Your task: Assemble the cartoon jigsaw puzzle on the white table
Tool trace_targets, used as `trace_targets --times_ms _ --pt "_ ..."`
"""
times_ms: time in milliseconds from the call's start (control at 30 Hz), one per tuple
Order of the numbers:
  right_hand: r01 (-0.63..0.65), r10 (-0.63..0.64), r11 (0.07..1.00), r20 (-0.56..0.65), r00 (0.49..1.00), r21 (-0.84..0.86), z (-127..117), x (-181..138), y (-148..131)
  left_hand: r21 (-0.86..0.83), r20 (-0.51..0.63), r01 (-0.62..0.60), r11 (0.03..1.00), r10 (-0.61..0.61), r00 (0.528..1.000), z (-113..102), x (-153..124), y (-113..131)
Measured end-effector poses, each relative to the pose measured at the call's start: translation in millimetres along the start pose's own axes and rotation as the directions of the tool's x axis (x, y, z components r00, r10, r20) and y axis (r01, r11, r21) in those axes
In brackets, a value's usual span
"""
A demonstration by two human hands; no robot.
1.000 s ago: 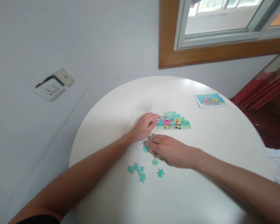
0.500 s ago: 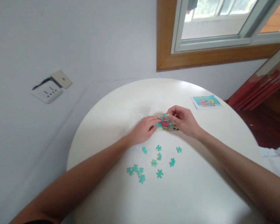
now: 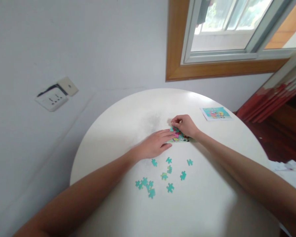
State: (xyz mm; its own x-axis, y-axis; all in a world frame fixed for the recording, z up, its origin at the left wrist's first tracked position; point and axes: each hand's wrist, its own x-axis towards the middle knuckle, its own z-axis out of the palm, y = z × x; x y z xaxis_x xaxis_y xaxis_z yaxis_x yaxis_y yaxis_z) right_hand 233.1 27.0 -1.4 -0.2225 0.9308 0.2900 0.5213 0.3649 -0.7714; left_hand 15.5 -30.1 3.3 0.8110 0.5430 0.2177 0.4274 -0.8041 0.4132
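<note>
A partly joined jigsaw puzzle (image 3: pixel 182 138), with pink, yellow and teal printing, lies on the white round table (image 3: pixel 187 210). My left hand (image 3: pixel 154 144) rests flat over its left side, fingers stretched out, hiding that part. At the puzzle's far edge my right hand (image 3: pixel 185 125) is closed in a pinch on a puzzle piece, mostly hidden by the fingers. Nearer to me lie several loose teal puzzle pieces, among them one piece (image 3: pixel 170 188) alone and a cluster (image 3: pixel 144 181) to the left.
A printed picture card (image 3: pixel 216 114) lies at the table's far right. Beyond the table are a wall with a socket (image 3: pixel 51 98), a wood-framed window (image 3: pixel 174 70) and a red and white curtain (image 3: pixel 266 95).
My right hand has moved left along the puzzle's far edge with the piece. My left hand has slid right, its fingers covering more of the puzzle. The view has shifted slightly.
</note>
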Motion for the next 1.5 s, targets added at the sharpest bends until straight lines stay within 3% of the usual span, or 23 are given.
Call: trace_targets --times_ms 300,600,733,833,900,1000,1133,1333,1500 --pt "0.137 -0.133 0.972 0.034 0.991 -0.193 5 5 11 -0.008 -0.009 0.003 1.0 -0.003 1.0 1 1 0" --pt "0.106 -0.101 0.952 0.033 0.994 -0.286 7 7 18 -0.02 -0.004 0.002 1.0 -0.002 1.0 1 1 0" --pt "0.139 -0.153 0.934 -0.015 0.988 -0.33 3 0 3 0.0 0.003 0.017 1.0 -0.017 1.0 1 1 0" --pt "0.151 -0.183 0.947 -0.09 0.979 -0.283 -4 -24 -27 0.017 0.0 0.015 1.0 -0.015 1.0 2 2 -1" --pt "0.183 -0.195 0.958 -0.034 0.98 -0.221 -8 -50 -53 0.012 -0.004 -0.005 1.0 0.005 1.0 2 3 -1" --pt "0.249 -0.231 0.963 0.16 0.96 -0.104 -7 -95 -87 -0.013 -0.006 -0.038 0.999 0.038 0.999 1 4 -1" --pt "0.252 -0.166 0.952 0.404 0.899 -0.171 8 -137 -107 -0.013 -0.001 -0.011 1.0 0.011 1.0 0 2 0" --pt "0.251 -0.06 0.908 0.489 0.87 -0.336 27 -140 -108 -0.013 0.007 -0.007 1.0 0.007 1.0 0 2 -2" --pt "0.259 -0.066 0.921 0.538 0.84 -0.29 30 -134 -113 0.0 0.019 -0.006 1.0 0.006 1.0 0 1 -3"
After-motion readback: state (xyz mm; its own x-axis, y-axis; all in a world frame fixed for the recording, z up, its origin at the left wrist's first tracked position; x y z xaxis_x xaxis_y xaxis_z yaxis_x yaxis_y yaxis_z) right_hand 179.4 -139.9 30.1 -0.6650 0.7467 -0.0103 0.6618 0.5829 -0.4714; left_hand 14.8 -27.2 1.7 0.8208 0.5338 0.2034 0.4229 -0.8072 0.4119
